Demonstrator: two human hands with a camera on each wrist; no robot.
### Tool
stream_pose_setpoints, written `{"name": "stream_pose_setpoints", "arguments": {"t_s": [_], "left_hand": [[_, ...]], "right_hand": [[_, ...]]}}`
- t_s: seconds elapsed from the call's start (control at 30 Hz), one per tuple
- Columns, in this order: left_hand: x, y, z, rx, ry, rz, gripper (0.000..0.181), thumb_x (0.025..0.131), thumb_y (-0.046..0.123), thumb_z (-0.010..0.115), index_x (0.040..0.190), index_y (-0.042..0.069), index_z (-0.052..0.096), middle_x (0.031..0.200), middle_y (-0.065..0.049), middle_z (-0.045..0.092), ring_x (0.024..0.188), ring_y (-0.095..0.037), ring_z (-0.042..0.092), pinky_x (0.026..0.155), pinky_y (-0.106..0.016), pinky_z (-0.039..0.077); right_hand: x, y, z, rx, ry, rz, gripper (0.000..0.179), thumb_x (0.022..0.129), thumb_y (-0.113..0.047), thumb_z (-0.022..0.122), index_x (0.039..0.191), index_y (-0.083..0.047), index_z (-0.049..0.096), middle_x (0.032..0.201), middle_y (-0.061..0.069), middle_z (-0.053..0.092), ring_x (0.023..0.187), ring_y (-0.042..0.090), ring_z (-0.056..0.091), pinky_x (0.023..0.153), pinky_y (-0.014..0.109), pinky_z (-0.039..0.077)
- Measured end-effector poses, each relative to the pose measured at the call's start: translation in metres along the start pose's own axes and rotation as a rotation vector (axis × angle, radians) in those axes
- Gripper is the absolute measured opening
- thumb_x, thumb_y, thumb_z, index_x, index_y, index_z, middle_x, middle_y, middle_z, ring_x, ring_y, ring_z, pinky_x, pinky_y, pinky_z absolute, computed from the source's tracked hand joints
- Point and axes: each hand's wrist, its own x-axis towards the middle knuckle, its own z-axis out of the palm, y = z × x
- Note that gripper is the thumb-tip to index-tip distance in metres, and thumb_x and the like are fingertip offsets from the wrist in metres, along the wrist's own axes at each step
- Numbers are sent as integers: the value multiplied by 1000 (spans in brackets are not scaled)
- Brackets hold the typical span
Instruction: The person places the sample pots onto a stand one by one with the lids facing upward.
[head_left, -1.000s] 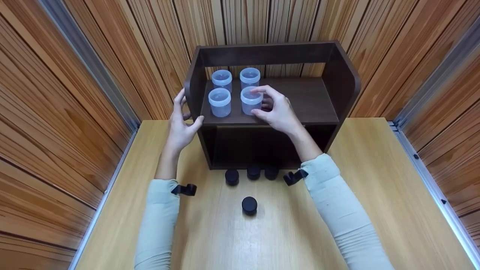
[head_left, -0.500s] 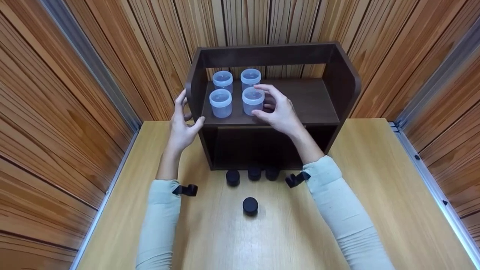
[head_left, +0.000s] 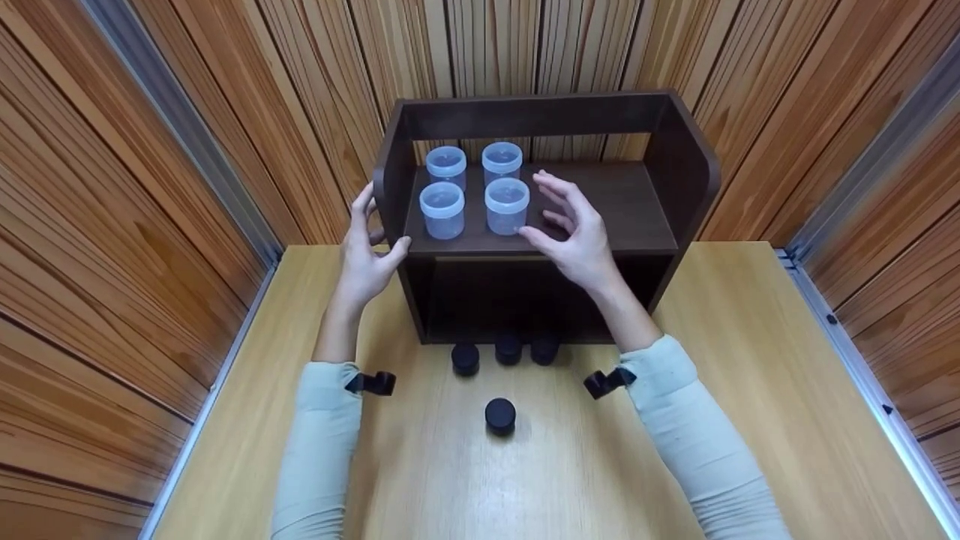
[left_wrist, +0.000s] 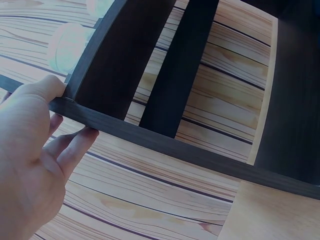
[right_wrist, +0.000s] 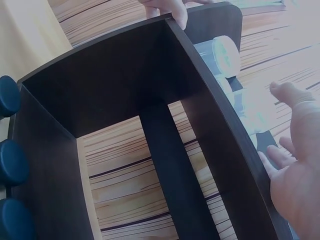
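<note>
The left hand [head_left: 365, 259] gripped the shelf [head_left: 630, 206] at its left side, pinching it between thumb and fingers. The right hand [head_left: 580, 240] hovered with fingers and thumb spread just beside the front right jar [head_left: 507, 210], one of four upright in two rows on the shelf's top, toward the left.
</note>
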Motion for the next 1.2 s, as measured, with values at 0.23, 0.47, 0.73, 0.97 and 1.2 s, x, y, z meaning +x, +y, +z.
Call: {"name": "stream_pose_setpoints", "arguments": {"t_s": [0.23, 0.47, 0.73, 0.97, 1.2], "left_hand": [[0, 0, -1, 1, -13, -16, 85, 103, 2, 72, 174, 14, 26, 177, -22, 41, 154, -49, 57, 98, -67, 67], [0, -1, -1, 4, -11, -10, 86, 102, 1, 72, 174, 13, 27, 176, -21, 42, 156, -45, 56, 98, -66, 68], [1, -3, -1, 26, 2, 14, 85, 101, 2, 72, 173, 9, 27, 176, -22, 43, 155, -43, 55, 75, -20, 67], [1, -4, -1, 28, 7, 32, 84, 102, 2, 72, 173, 8, 27, 178, -21, 41, 166, -39, 43, 115, -62, 62], [1, -3, 0, 17, 4, 34, 85, 102, 3, 73, 173, 8, 27, 178, -21, 40, 167, -41, 41, 126, -68, 52]], "right_hand": [[-17, 2, -7, 31, 26, -108, 63, 90, 11, 84, 149, 10, 62, 163, 34, 58, 149, 17, 64, 114, 34, 60], [-33, 6, -13, 41, 78, -172, 56, 89, 16, 82, 142, 15, 62, 155, 33, 64, 142, 5, 67, 113, 34, 61], [-52, 6, -17, 12, 37, -196, 52, 89, 15, 82, 138, 14, 65, 152, 32, 66, 144, 6, 66, 116, 30, 59], [-71, 6, -20, -17, 5, -247, 51, 86, 19, 83, 134, 12, 69, 147, 34, 69, 144, 7, 66, 118, 25, 57], [-94, 10, -23, -36, -75, -252, 49, 84, 20, 84, 131, 11, 71, 144, 33, 70, 145, 8, 66, 121, 22, 54]]}}
